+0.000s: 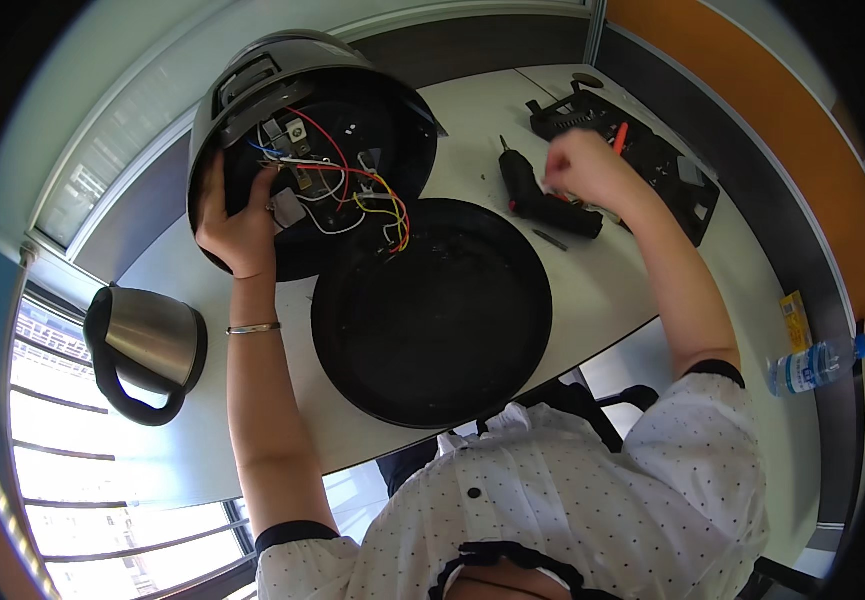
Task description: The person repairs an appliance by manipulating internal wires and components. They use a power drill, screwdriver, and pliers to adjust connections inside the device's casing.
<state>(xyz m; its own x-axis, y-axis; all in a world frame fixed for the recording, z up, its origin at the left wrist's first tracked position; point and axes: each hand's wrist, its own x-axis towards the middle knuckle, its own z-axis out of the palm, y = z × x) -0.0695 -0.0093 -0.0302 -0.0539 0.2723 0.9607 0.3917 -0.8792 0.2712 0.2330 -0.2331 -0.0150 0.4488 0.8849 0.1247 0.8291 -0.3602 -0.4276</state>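
Note:
My left hand grips the near left rim of a rounded black and grey appliance housing, thumb inside, fingers against the wall. The housing is tipped so its hollow inside shows, with loose red, white, blue and yellow wires and small metal parts. Some wires run down to a round black pan-like part lying flat beside it. My right hand is closed above the far right of the table, slightly blurred; what its fingers hold is hidden. Just under it lies a black cordless screwdriver.
A black tool case with a red-handled tool lies open at the far right. A dark bit rests near the screwdriver. A steel kettle stands left. At the right edge are a water bottle and a yellow box.

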